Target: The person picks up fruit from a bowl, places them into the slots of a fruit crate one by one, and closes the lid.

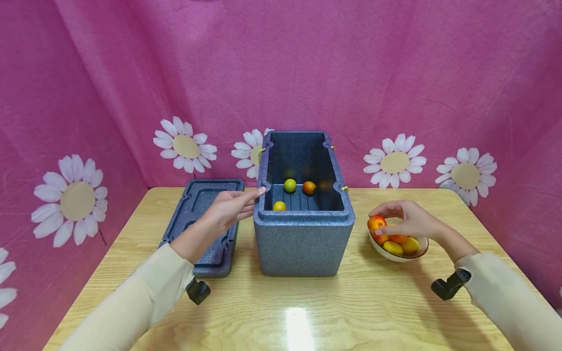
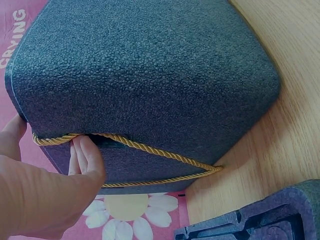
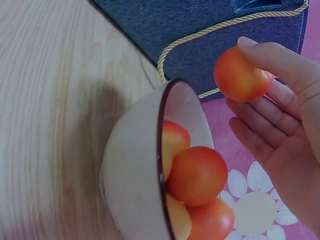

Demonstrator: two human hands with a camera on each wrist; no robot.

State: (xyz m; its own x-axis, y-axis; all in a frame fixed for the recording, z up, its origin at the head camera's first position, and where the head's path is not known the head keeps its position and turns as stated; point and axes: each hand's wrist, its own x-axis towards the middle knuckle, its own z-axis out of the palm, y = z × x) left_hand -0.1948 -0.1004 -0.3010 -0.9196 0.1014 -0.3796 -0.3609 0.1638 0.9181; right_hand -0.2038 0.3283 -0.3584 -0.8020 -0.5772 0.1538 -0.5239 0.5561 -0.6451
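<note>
A grey foam box (image 1: 303, 248) stands uncovered on the table, with several round fruits inside, among them a green one (image 1: 290, 185) and a red one (image 1: 309, 188). My left hand (image 1: 230, 207) rests its thumb on the box's left rim. In the left wrist view its fairly straight fingers touch the outer side by a gold rope (image 2: 155, 151). To the right of the box, my right hand (image 1: 408, 222) pinches a red-orange fruit (image 3: 242, 75) between thumb and fingers. The fruit is above the edge of a cream bowl (image 3: 132, 160) holding several red and yellow fruits (image 3: 197, 175).
The box's grey lid (image 1: 206, 195) lies on the wooden table (image 1: 246, 312) to the left of the box. Behind the table hangs a pink curtain (image 1: 303, 63) with large white flowers.
</note>
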